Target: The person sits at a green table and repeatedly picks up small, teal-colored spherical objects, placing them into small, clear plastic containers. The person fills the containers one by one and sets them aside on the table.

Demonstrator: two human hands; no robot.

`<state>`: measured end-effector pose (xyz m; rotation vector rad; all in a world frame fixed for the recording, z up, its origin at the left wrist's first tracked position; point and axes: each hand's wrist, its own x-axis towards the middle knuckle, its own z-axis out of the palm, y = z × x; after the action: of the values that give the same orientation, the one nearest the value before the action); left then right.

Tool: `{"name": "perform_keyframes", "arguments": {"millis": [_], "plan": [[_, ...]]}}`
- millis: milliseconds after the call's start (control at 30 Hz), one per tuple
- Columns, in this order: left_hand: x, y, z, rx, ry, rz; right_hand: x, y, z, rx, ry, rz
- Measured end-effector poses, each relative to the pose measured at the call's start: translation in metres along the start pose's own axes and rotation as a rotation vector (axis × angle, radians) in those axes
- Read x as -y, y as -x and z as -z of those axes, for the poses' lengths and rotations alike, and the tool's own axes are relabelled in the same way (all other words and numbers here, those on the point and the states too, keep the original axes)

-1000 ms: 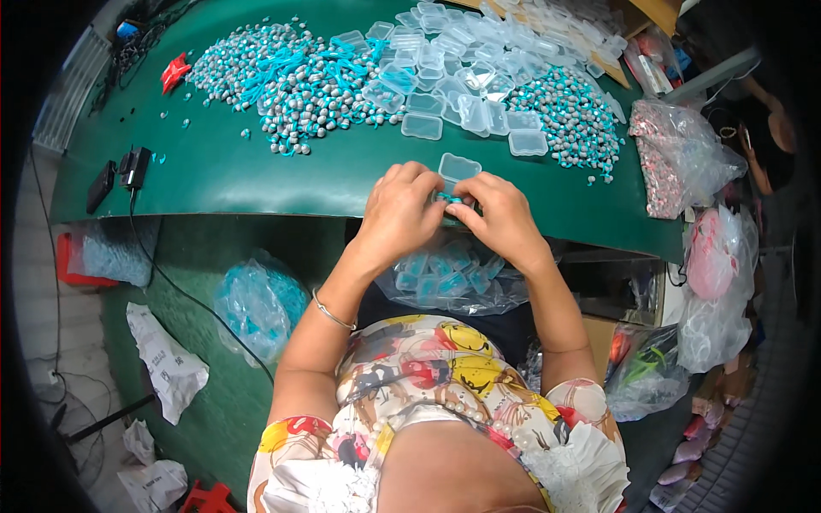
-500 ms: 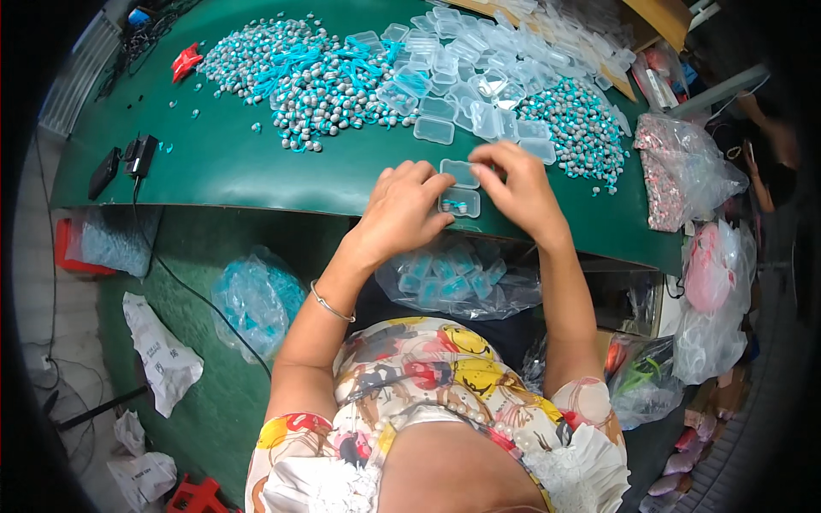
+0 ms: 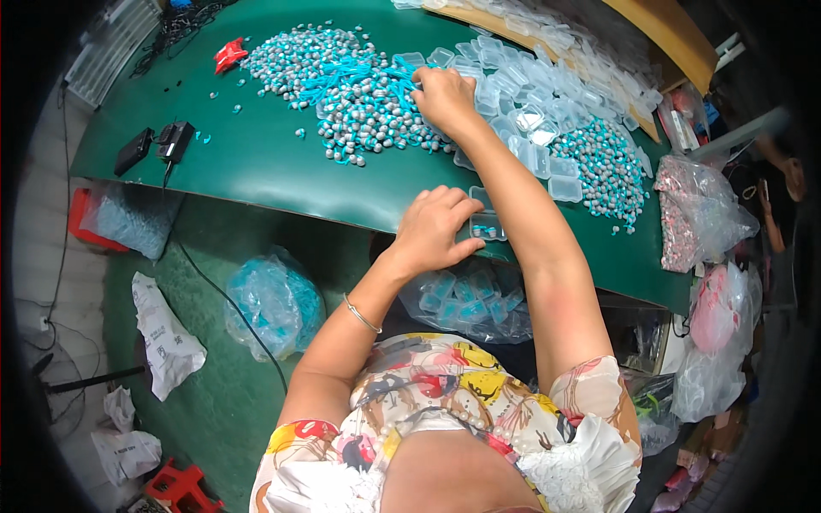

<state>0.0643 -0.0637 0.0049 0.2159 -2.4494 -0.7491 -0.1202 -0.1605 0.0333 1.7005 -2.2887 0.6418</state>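
Observation:
My left hand (image 3: 432,229) grips a small clear plastic case (image 3: 486,226) with blue pieces inside, at the near edge of the green table (image 3: 256,162). My right hand (image 3: 443,96) is stretched far forward, its fingers curled into a big heap of small grey-and-blue corded items (image 3: 355,85). Beside that hand lies a spread of several empty clear cases (image 3: 530,103). A second heap of the grey-and-blue items (image 3: 609,162) lies farther right.
A clear bag of filled cases (image 3: 466,295) hangs below the table edge at my lap. A blue-filled bag (image 3: 272,299) and white bags (image 3: 167,338) lie on the floor at left. Black adapters (image 3: 162,144) and a red tool (image 3: 229,53) sit on the table's left. Bags (image 3: 697,214) crowd the right.
My right hand left the small case and reached forward into the far heap. My left hand stayed at the table edge with the case.

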Motion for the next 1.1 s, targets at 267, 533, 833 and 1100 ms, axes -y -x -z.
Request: {"name": "perform_keyframes", "arguments": {"millis": [267,533,833,1100], "plan": [[0.0,0.001,0.001,-0.008,0.032,0.022,-0.035,0.034,0.039,-0.032,-0.559,0.021],[-0.003,-0.001,0.003,-0.006,0.051,0.044,-0.048,0.179,0.126,0.148,-0.623,-0.007],[-0.002,-0.004,0.002,0.005,0.051,0.035,-0.042,0.202,0.118,0.074,-0.32,0.282],[-0.002,-0.002,0.0,-0.006,0.058,0.035,-0.048,0.208,0.114,0.062,-0.372,0.262]]}}
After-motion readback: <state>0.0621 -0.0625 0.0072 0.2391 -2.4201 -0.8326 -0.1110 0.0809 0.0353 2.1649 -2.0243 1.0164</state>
